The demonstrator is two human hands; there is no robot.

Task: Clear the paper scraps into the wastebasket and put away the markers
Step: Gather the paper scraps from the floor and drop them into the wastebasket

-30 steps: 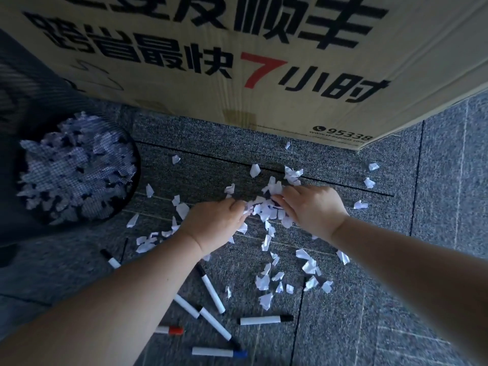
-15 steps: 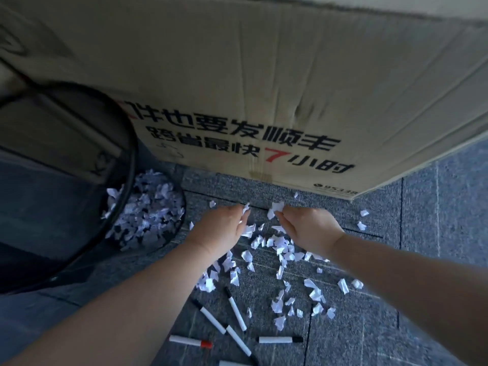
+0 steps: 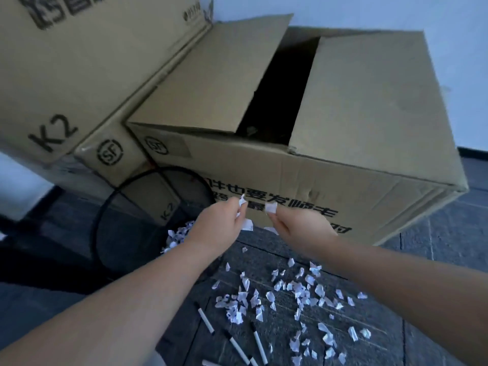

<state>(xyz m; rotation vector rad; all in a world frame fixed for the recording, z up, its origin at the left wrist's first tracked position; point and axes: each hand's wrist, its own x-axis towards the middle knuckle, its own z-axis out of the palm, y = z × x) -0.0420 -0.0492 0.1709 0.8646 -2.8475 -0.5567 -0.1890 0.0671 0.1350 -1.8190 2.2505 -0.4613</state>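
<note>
White paper scraps (image 3: pixel 298 291), a second ago under both hands on the carpet (image 3: pixel 277 262), now ride pinched in the raised left hand (image 3: pixel 219 223) and right hand (image 3: pixel 298 223), beside the wastebasket (image 3: pixel 111 204) rim. Many scraps and the markers (image 3: pixel 257 343) remain; more trips seem needed.

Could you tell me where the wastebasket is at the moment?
In the head view, the black mesh wastebasket stands on the floor at the left, against the cardboard boxes and just left of the left hand.
</note>
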